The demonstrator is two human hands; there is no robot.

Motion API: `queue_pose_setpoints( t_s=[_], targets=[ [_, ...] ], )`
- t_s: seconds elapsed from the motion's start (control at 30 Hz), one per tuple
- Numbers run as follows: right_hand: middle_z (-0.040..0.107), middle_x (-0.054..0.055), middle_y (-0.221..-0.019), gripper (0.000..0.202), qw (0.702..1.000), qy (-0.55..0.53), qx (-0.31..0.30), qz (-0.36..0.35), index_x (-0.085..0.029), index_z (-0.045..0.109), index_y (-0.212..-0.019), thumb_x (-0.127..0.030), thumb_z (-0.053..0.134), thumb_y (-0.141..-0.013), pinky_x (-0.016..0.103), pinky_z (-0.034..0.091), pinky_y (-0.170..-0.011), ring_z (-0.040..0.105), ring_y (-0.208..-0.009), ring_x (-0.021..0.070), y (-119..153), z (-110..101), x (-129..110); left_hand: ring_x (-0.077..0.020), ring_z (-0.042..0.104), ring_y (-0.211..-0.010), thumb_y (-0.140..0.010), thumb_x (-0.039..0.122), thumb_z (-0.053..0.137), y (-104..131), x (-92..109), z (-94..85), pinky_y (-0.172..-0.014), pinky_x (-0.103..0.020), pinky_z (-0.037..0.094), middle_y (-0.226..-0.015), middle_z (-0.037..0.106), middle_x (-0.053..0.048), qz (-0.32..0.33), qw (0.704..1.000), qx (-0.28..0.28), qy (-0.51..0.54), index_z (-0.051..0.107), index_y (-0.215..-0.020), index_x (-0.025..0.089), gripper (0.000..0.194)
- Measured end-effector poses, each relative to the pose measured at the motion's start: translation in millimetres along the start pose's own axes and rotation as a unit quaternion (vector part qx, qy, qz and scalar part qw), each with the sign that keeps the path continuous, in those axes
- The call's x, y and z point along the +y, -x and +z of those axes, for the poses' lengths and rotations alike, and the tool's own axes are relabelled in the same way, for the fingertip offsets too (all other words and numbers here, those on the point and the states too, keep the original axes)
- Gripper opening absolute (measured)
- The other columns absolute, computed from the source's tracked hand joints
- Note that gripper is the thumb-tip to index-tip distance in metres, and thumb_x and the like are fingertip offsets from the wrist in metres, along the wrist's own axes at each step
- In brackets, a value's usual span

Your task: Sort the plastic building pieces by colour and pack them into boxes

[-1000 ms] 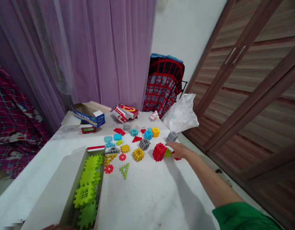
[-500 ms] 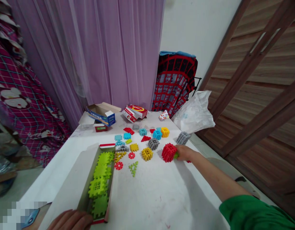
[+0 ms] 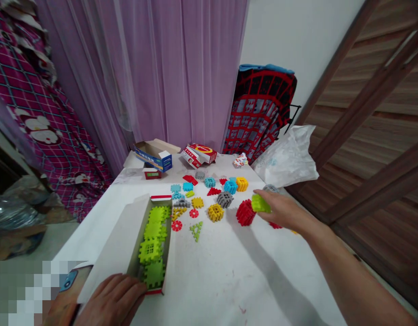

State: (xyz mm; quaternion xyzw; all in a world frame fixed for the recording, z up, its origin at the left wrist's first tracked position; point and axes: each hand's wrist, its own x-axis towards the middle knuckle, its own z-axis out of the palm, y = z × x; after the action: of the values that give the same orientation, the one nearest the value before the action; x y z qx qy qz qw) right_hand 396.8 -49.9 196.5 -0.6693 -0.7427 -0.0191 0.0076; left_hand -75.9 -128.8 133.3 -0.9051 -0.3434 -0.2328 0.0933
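Observation:
My right hand [image 3: 276, 206] is closed round a lime-green building block [image 3: 261, 203], held just above the table. Right beside it stands a stack of red building blocks [image 3: 246, 213]; another red piece [image 3: 275, 225] shows partly under the wrist. My left hand [image 3: 115, 296] lies at the near end of a long open cardboard box [image 3: 165, 267], its fingers together over the edge. Inside the box sit several lime-green blocks [image 3: 150, 249] in a row. A green triangle piece [image 3: 196, 231] and a yellow block cluster [image 3: 216, 212] lie between the hands.
Grey [image 3: 225, 199], blue [image 3: 231, 186] and yellow [image 3: 242, 184] block clusters stand farther back. A blue box [image 3: 157, 159] and a red-white box [image 3: 200, 155] lie at the table's far edge. A white plastic bag [image 3: 286, 158] stands at the right, near the wardrobe [image 3: 375, 149].
My right hand has lifted the green block up beside the red stack, so more of it shows. The view has shifted, and my left hand shows more fully at the box.

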Motion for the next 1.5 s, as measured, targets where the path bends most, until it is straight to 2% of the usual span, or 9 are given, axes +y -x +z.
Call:
queue_pose_setpoints(
  t_s=[0.17, 0.3, 0.5, 0.8, 0.97, 1.1, 1.23, 1.33, 1.5],
  targets=[
    [0.062, 0.016, -0.129, 0.068, 0.985, -0.039, -0.12, -0.118, -0.015, 0.05, -0.139, -0.023, 0.063, -0.072, 0.036, 0.044, -0.097, 0.058, -0.117, 0.0285, 0, 31, -99, -0.0148, 0.063, -0.075, -0.09, 0.018, 0.047, -1, 14, -2.3, -0.072, -0.025, 0.049, -0.085, 0.071, 0.002, -0.069, 0.994, -0.074, 0.033, 0.066, -0.094, 0.029, 0.023],
    [0.064, 0.019, -0.121, 0.065, 0.977, -0.022, -0.178, -0.116, -0.012, 0.053, -0.135, -0.016, 0.063, -0.07, 0.038, 0.046, -0.091, 0.061, -0.112, 0.0315, -8, 55, -140, -0.0156, 0.063, -0.082, -0.093, 0.022, 0.05, 5, 16, 0.3, -0.076, -0.028, 0.048, -0.092, 0.071, 0.002, -0.085, 0.993, -0.073, 0.037, 0.064, -0.097, 0.029, 0.017],
    [0.055, 0.018, -0.137, 0.077, 0.982, -0.039, -0.161, -0.095, -0.016, 0.043, -0.144, -0.022, 0.064, -0.07, 0.042, 0.045, -0.095, 0.055, -0.12, 0.0324, -4, 72, -136, -0.0166, 0.061, -0.086, -0.097, 0.031, 0.047, 15, 12, -4.1, -0.082, -0.031, 0.046, -0.092, 0.069, 0.0, -0.107, 0.994, -0.009, 0.008, 0.063, -0.098, 0.026, 0.017],
    [0.059, 0.013, -0.133, 0.062, 0.983, -0.082, -0.131, -0.102, -0.019, 0.052, -0.137, -0.019, 0.059, -0.075, 0.037, 0.044, -0.096, 0.056, -0.119, 0.0273, 10, 90, -129, -0.0164, 0.06, -0.088, -0.098, 0.031, 0.045, 20, 10, -0.1, -0.08, -0.03, 0.045, -0.094, 0.068, 0.001, -0.096, 0.995, -0.008, 0.025, 0.065, -0.096, 0.027, 0.02],
    [0.063, 0.014, -0.127, 0.06, 0.989, -0.069, -0.11, -0.073, -0.017, 0.051, -0.137, -0.023, 0.058, -0.078, 0.039, 0.047, -0.092, 0.06, -0.113, 0.0284, 12, 81, -130, -0.0166, 0.06, -0.088, -0.099, 0.033, 0.043, 21, 7, 2.7, -0.082, -0.031, 0.044, -0.094, 0.069, 0.001, -0.095, 0.995, -0.006, 0.02, 0.065, -0.096, 0.027, 0.023],
    [0.064, 0.013, -0.128, 0.057, 0.982, -0.137, -0.073, -0.103, -0.017, 0.053, -0.134, -0.025, 0.06, -0.078, 0.038, 0.046, -0.095, 0.06, -0.114, 0.0271, 15, 54, -145, -0.0167, 0.06, -0.088, -0.099, 0.031, 0.044, 21, 9, 4.3, -0.084, -0.032, 0.044, -0.094, 0.068, 0.001, -0.104, 0.994, -0.013, 0.029, 0.065, -0.096, 0.027, 0.021],
    [0.066, 0.011, -0.123, 0.053, 0.96, -0.206, -0.047, -0.184, -0.02, 0.054, -0.131, -0.029, 0.062, -0.079, 0.036, 0.047, -0.091, 0.062, -0.109, 0.0251, 15, 19, -186, -0.0171, 0.06, -0.09, -0.098, 0.028, 0.047, 23, 12, 7.3, -0.083, -0.032, 0.045, -0.096, 0.068, 0.0, -0.123, 0.992, -0.013, 0.035, 0.063, -0.098, 0.027, 0.017],
    [0.068, 0.011, -0.119, 0.052, 0.952, -0.189, -0.063, -0.232, -0.02, 0.056, -0.128, -0.035, 0.066, -0.078, 0.038, 0.045, -0.091, 0.062, -0.108, 0.0267, 11, 0, -223, -0.017, 0.061, -0.089, -0.097, 0.026, 0.047, 23, 14, 6.3, -0.087, -0.033, 0.045, -0.096, 0.068, 0.0, -0.137, 0.99, -0.014, 0.038, 0.063, -0.096, 0.026, 0.015],
    [0.071, 0.01, -0.099, 0.039, 0.946, -0.097, -0.098, -0.293, -0.019, 0.063, -0.108, -0.042, 0.068, -0.077, 0.036, 0.043, -0.083, 0.063, -0.094, 0.0258, 2, 1, -265, -0.0169, 0.061, -0.085, -0.097, 0.024, 0.044, 18, 17, -1.7, -0.084, -0.032, 0.047, -0.091, 0.068, 0.0, -0.136, 0.99, 0.003, 0.044, 0.061, -0.09, 0.024, 0.018]
  ],
)
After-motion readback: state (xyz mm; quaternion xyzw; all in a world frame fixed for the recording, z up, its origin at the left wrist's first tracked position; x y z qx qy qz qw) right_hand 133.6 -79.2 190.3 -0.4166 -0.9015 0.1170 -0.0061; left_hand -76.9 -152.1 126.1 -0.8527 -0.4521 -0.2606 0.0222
